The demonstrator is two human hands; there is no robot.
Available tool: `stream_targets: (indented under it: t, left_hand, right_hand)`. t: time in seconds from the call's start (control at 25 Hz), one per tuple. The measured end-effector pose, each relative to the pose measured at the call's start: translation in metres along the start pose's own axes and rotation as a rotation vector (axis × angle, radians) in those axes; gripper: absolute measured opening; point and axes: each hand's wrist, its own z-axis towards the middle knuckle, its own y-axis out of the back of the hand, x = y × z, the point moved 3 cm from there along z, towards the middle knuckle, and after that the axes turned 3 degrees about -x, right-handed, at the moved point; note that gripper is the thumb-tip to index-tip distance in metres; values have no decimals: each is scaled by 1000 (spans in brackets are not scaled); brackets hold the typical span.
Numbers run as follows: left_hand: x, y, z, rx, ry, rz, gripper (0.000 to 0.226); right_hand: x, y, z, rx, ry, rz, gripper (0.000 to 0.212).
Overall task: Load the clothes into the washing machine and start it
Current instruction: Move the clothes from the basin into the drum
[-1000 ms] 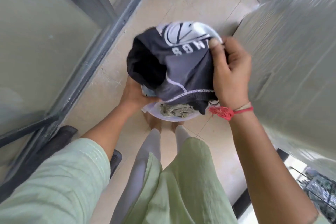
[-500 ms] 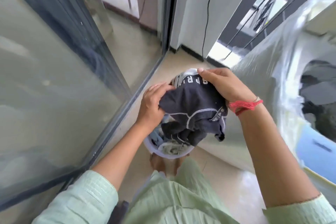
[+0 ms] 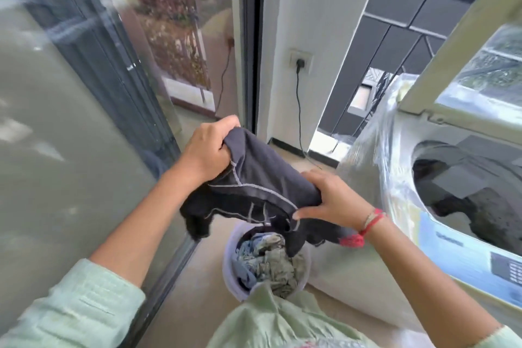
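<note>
Both our hands hold the dark shirt (image 3: pixel 262 178): left hand (image 3: pixel 210 150) squeezes one end, right hand (image 3: pixel 332 198) pinches the other. It looks soft and floppy, so we grab big bunches. The basket (image 3: pixel 229 265) sits at 6 o'clock, the open washing machine (image 3: pixel 395 172) at 3 o'clock.
</note>
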Motion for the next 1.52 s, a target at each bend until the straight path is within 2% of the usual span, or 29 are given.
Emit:
stream_targets:
  t: [0.08,0.12,0.2,0.24,0.32,0.36,0.4,0.44,0.48,0.56,0.6,0.64,0.68,0.72,0.76,0.84,0.92,1.0,1.08,1.16,1.2,1.24,1.32,1.4,1.44,1.52]
  left_hand:
    - [-8,13,8,173,-52,162,9]
    - [-12,19,9,268,-51,255,20]
    - [-10,30,10,416,2,360,36]
    - [-7,37,11,413,25,361,38]
    - [-3,51,18,266,33,348,32]
    - [-2,56,24,167,57,334,26]
    - [-2,61,33,71,115,306,19]
    - [-1,64,43,1,198,270,21]
    - [-4,64,53,-44,265,252,34]
    - [-13,64,68,-100,329,248,46]
    - [-18,63,75,-133,336,244,39]
    - [-20,63,83,-153,344,220,25]
    - [-20,61,89,-149,349,183,16]
    - [-23,59,95,-134,322,146,18]
    - [-28,55,101,-95,277,70,22]
    - [-40,41,115,-50,184,-113,30]
    - [-52,27,130,-52,162,-219,39]
    - [-86,14,145,-59,111,-274,41]
    - [-139,-8,158,-54,27,-375,22]
    - [-189,-33,169,-10,14,-459,20]
    - [-214,-52,175,39,11,-445,21]
    - [-232,-73,181,77,25,-366,27]
    - [-266,-123,196,83,21,-147,38]
    - [-299,-189,200,71,66,-22,28]
    - [-315,-227,193,124,112,-51,24]
    - [-320,-303,168,400,302,-365,30]
  right_hand:
    - [-16,-5,0,-118,-20,-184,13]
    - [-22,-3,-1,-225,-45,-175,5]
    - [-34,5,-3,-433,-164,17,13]
    - [-36,11,-2,-528,-235,174,16]
    - [-30,25,4,-702,-337,520,10]
    - [-23,35,5,-786,-344,638,6]
    - [-14,48,3,-867,-293,669,16]
    - [-1,62,-3,-910,-170,601,31]
    - [13,75,-9,-905,8,424,48]
    - [31,88,-18,-781,327,-156,75]
    - [30,88,-21,-729,415,-444,77]
    - [25,88,-23,-682,449,-656,70]
    - [20,91,-23,-646,437,-777,56]
    - [11,98,-23,-638,391,-816,42]
    - [5,112,-25,-630,328,-758,34]
    - [-8,150,-33,-607,173,-424,29]
    - [-28,186,-44,-620,14,-66,29]
    - [-47,213,-62,-675,-101,196,17]
    - [-63,235,-91,-751,-108,658,26]
    - [-80,258,-123,-808,-75,1202,28]
    - [-93,273,-143,-827,-58,1363,36]
    - [-108,283,-159,-846,-68,1445,48]
    - [-143,297,-190,-876,-186,1449,60]
    - [-185,302,-224,-901,-305,1438,69]
    - [-206,302,-241,-909,-371,1427,73]
    - [-239,298,-266,-877,-443,1418,57]
